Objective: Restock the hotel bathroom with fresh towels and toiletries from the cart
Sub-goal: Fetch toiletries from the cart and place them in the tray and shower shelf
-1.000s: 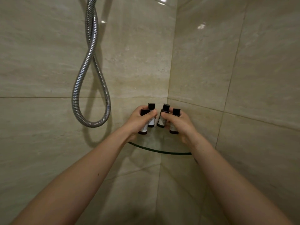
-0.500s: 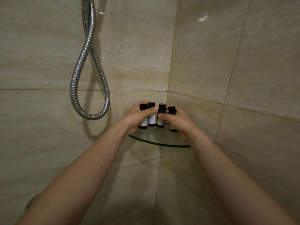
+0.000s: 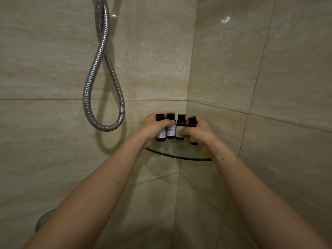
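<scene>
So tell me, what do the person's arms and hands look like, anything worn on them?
Both forearms are bare for all of their visible length: no sleeves, gloves or watch. The left hand and right hand show no rings or bracelets that I can make out. A few small dark moles dot both forearms.

a second ago the four small dark toiletry bottles (image 3: pixel 175 127) were tilted and spread apart in the two hands, above the glass corner shelf (image 3: pixel 177 156). now they stand upright in a close row on the glass. the left hand (image 3: pixel 156 127) has drawn its two bottles closer to the pair in the right hand (image 3: pixel 197 134), narrowing the gap in the middle. the view has dropped slightly, so the shower hose (image 3: pixel 103 83) loop sits lower against the wall.
</scene>
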`<state>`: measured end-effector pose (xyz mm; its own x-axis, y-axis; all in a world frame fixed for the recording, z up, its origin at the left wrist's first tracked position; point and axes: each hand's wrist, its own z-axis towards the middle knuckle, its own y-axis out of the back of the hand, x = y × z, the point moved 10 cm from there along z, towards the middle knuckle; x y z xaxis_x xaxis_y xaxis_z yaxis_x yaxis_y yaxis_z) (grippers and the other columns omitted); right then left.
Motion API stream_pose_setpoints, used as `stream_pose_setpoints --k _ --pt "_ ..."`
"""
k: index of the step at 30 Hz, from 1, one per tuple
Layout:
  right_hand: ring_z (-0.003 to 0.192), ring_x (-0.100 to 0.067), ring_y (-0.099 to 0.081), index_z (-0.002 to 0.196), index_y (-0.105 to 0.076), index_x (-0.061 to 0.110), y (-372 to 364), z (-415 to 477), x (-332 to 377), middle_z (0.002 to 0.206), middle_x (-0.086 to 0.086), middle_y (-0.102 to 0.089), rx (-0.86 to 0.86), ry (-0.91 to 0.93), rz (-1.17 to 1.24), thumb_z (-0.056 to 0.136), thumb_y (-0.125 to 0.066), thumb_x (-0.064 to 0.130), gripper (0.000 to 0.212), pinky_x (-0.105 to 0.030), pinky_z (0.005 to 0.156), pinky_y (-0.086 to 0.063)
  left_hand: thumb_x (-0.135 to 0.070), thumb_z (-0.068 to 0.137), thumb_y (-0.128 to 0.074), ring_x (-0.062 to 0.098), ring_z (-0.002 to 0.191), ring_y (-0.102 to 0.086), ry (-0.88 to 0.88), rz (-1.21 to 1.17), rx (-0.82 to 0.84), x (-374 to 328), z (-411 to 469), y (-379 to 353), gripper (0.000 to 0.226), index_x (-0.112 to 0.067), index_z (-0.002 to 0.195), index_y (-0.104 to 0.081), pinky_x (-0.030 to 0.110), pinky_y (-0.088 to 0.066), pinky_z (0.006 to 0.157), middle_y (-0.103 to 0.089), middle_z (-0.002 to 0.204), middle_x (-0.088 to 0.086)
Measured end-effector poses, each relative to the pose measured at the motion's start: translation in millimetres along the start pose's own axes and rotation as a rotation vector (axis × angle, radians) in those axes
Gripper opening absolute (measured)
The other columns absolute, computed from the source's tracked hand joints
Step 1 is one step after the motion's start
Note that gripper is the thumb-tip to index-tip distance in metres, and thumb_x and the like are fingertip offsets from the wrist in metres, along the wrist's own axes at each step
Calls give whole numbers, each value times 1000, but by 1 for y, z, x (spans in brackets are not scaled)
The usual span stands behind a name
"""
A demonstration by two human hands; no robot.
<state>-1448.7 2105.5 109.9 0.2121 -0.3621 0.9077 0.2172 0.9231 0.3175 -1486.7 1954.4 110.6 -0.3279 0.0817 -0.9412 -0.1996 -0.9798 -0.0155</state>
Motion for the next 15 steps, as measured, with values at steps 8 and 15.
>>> stream_pose_setpoints --k 8,15 --pt "88 -22 -67 105 -68 12 0 -4 3 98 -11 -72 11 30 31 79 -72 -4 31 -38 83 -56 -5 80 -76 10 90 -68 -31 20 2 -5 -2 0 35 -15 112 -66 18 -54 70 -71 102 0" --pt "83 -17 -66 102 -67 20 0 -3 2 92 -3 -71 11 27 42 78 -74 0 32 -33 76 -55 -19 82 -77 9 96 -67 -20 -49 -35 -6 -4 2 39 -16 119 -66 18 -55 75 -68 110 -1"
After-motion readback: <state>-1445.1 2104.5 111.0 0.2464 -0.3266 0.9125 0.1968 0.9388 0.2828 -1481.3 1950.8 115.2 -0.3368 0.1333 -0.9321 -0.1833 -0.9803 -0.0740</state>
